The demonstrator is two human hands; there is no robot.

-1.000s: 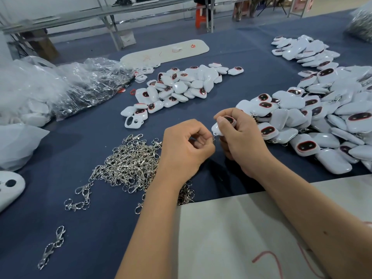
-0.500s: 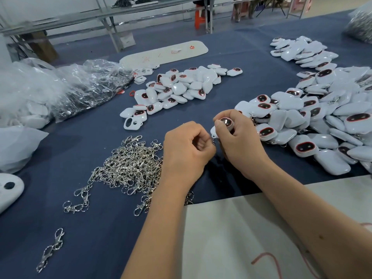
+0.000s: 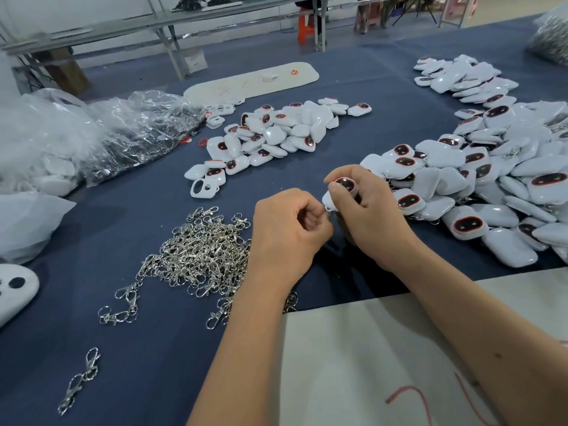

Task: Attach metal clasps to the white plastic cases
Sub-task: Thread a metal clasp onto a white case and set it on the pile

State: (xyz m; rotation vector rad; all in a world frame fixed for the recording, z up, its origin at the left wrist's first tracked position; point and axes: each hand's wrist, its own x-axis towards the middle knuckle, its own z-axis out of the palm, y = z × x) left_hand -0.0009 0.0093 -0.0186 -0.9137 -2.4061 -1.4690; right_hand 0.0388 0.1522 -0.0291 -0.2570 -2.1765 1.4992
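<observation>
Fingers of the right hand (image 3: 365, 216) are wrapped around one white case (image 3: 342, 192), thumb pressed on its front, holding it just above the blue table (image 3: 153, 348). Beside it, touching, the left hand (image 3: 289, 232) is curled tight; it seems to pinch a small clasp at the case's lower edge, but this part is mostly hidden. A heap of metal clasps (image 3: 203, 256) lies left of the wrists, and a big pile of cases (image 3: 479, 179) lies to the right.
</observation>
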